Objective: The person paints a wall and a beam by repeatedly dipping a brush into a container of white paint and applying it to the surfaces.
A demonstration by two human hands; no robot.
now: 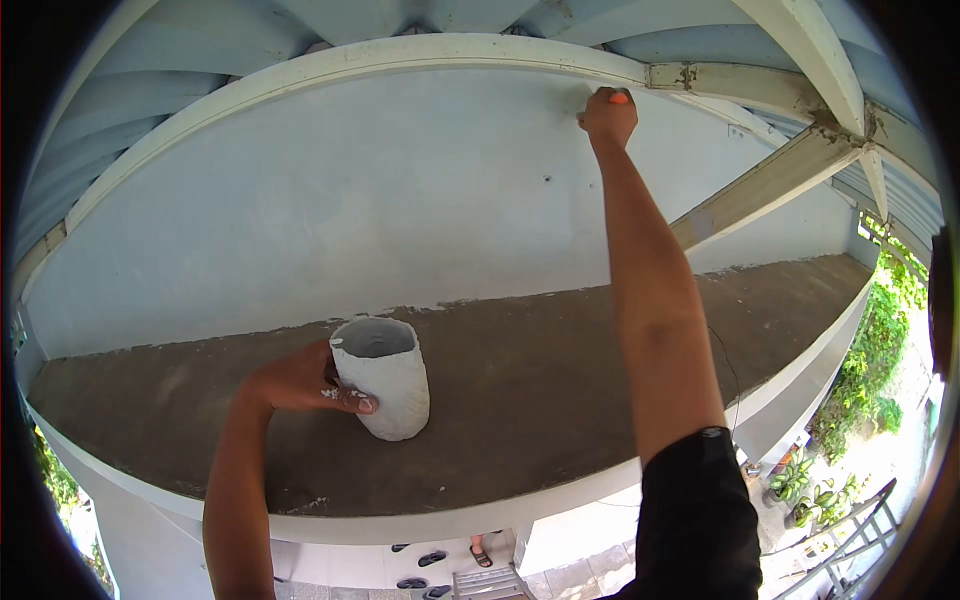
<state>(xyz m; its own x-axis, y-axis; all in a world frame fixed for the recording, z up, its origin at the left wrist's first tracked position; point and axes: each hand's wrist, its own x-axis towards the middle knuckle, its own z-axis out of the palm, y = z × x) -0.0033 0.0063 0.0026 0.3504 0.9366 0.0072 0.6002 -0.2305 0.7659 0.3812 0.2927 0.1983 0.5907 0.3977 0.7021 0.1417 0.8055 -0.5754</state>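
A white, paint-crusted container [392, 385] stands slightly tilted on the brown ledge [520, 370], its open top showing a greyish inside. My left hand [310, 380] is wrapped round its left side, with white paint on the thumb and fingers. High up, at the top of the pale wall [400, 180], my right hand [608, 112] is closed round an orange handle [619, 98]. What the handle belongs to is mostly hidden by the hand and lies close to the wall under the cream beam.
Cream beams [770, 185] cross overhead at the right under a corrugated roof. Below the ledge's front edge are a ladder [490, 583], several dark sandals and a person's foot [481, 552]. Another ladder [845, 545], potted plants and green foliage [865, 350] are at the lower right.
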